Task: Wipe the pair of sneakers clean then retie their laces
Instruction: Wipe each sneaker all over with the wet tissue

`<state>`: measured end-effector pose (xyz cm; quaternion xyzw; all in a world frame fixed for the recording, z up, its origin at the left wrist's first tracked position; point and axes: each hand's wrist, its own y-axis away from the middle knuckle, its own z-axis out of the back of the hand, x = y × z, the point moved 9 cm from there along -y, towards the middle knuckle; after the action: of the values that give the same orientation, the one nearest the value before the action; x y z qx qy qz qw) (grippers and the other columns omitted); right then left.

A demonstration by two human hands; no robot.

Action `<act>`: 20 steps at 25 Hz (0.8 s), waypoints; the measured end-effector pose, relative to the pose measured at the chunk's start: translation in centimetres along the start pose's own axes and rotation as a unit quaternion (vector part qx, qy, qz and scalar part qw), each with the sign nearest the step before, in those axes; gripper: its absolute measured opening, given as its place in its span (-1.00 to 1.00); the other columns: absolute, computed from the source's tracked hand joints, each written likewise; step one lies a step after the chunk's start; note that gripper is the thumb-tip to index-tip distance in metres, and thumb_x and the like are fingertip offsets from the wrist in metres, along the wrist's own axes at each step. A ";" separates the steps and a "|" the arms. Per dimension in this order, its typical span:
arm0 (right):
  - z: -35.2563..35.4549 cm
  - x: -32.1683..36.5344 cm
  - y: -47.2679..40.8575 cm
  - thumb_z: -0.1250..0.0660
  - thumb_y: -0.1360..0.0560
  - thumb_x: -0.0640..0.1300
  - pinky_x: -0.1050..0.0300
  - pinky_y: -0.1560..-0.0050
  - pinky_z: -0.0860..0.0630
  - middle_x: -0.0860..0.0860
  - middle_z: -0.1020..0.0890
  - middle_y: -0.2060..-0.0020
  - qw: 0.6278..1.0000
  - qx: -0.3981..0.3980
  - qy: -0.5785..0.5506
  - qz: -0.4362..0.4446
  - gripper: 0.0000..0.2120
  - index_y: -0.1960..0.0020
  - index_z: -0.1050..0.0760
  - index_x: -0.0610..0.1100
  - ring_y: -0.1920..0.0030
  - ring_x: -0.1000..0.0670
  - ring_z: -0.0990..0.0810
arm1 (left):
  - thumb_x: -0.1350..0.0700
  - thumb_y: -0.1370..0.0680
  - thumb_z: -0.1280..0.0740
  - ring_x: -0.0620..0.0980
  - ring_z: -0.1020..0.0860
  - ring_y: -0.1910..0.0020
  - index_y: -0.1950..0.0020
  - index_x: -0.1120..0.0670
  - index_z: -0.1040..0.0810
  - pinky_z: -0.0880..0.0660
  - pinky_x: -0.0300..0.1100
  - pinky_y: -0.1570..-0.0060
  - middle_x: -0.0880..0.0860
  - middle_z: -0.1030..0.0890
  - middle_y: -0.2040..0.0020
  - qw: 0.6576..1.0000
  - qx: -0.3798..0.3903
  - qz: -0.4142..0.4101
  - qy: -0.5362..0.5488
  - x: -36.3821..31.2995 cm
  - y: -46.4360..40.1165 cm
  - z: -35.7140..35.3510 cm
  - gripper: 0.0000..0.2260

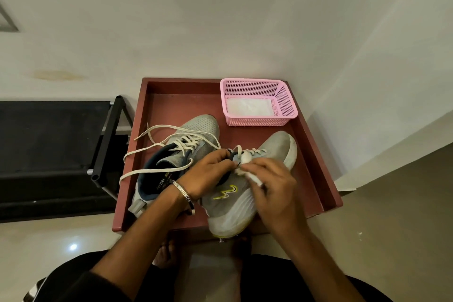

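Note:
Two grey sneakers sit on a red-brown tray [316, 154]. The left sneaker [196, 130] has its cream laces [157, 149] undone and sprawled over the tray's left edge. The right sneaker [277, 147], with a yellow logo on its side, lies nearer me, toe pointing away. My left hand [208, 174], with a metal bangle on its wrist, grips the right sneaker's collar at the tongue. My right hand [272, 181] holds a white wipe [255, 179] bunched in its fingers and presses it against the lace area of that sneaker.
A pink mesh basket [284, 98] holding white wipes stands at the tray's far right corner. A black folding stand [107, 144] is left of the tray. Walls close in behind and to the right. My bare feet are on the floor below the tray.

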<state>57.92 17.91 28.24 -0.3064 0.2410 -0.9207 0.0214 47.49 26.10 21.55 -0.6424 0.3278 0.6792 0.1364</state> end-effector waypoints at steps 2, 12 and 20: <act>-1.6 2.2 0.4 -0.40 -0.46 -0.32 0.20 -0.13 -0.51 -0.04 -0.65 -0.01 0.997 0.036 -0.046 0.058 -0.76 -0.09 -0.66 -0.17 -0.06 0.04 -0.59 | 0.28 -0.62 -0.17 0.02 -0.36 0.26 0.07 0.19 -0.46 -0.34 -0.16 0.23 0.14 -0.40 0.24 1.000 -0.019 -0.008 0.002 -0.1 -0.1 0.4 -0.89; 1.8 -1.8 -0.3 -0.40 -0.48 -0.32 0.24 -0.09 -0.51 0.14 -0.63 0.02 0.997 -0.026 -0.014 -0.072 -0.78 -0.05 -0.66 -0.08 -0.05 0.13 -0.56 | 0.32 -0.64 -0.17 -0.20 -0.22 0.52 0.16 0.12 -0.37 -0.19 -0.37 0.50 -0.06 -0.29 0.44 0.998 0.045 -0.028 -0.025 -1.0 0.7 -1.7 -0.80; 2.0 -2.0 -0.6 -0.40 -0.48 -0.33 0.10 -0.07 -0.58 0.11 -0.66 0.03 0.995 -0.056 -0.042 -0.069 -0.79 -0.04 -0.66 -0.11 -0.03 0.15 -0.60 | 0.17 -0.59 -0.25 0.00 -0.26 0.35 0.07 0.08 -0.44 -0.21 -0.16 0.38 0.17 -0.34 0.22 0.997 0.063 -0.050 0.000 -1.2 1.0 -2.1 -0.95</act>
<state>60.77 17.91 28.83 -0.3614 0.2687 -0.8915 -0.0496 48.72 24.33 23.06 -0.6479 0.3374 0.6497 0.2105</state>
